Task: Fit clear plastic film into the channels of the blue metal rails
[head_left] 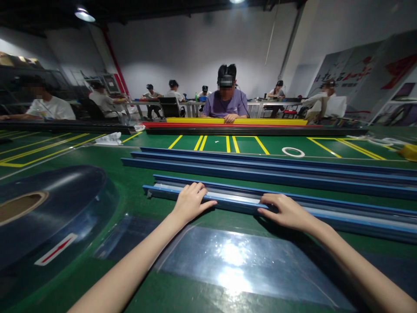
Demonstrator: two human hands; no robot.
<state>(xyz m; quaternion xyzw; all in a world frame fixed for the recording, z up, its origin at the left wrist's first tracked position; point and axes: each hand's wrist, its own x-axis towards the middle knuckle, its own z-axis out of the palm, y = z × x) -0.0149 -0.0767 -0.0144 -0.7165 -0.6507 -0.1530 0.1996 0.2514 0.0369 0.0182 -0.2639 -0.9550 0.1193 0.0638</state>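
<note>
Blue channel rail (239, 206) lies across the green bench (128, 193), its near wall held between fingers and thumb by the left hand (191, 202) and, farther along, the right hand (282, 211). It looks stiff, fairly light and smooth enough to slip; two spaced grips suit its length.

Wht wall (182, 52) | ceil. lamp (84, 15) lit | red post (114, 61) | blk chair (170, 107)

It's a workshop (blue channels (234, 206), green worktable (97, 156)).
</note>
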